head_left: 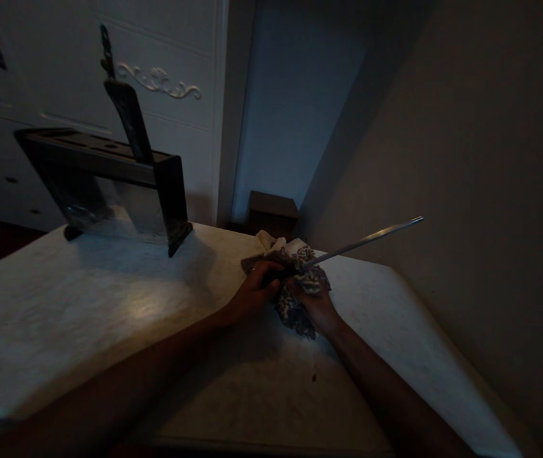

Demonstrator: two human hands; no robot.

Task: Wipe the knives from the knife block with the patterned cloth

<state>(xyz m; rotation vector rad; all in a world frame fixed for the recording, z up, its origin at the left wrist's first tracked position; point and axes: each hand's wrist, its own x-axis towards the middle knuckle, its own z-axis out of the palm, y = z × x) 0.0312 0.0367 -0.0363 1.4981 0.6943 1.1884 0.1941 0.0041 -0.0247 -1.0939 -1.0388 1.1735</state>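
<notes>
My left hand (255, 291) is closed around the dark handle of a sharpening steel (364, 240), a long thin shiny rod slanting up to the right. A crumpled patterned cloth (297, 315), dark with pale marks, is gripped in my right hand (321, 307), close to where the rod meets the handle. Part of the cloth bunches behind both hands, over the table. Dim light hides some of the fingers.
On the pale marble-like table (195, 394), a dark knife block (172, 197) with clear sides stands at the left, one black-handled knife (130, 121) upright in it. A wall (481, 191) rises at right; a brown box (274, 207) sits beyond the far edge.
</notes>
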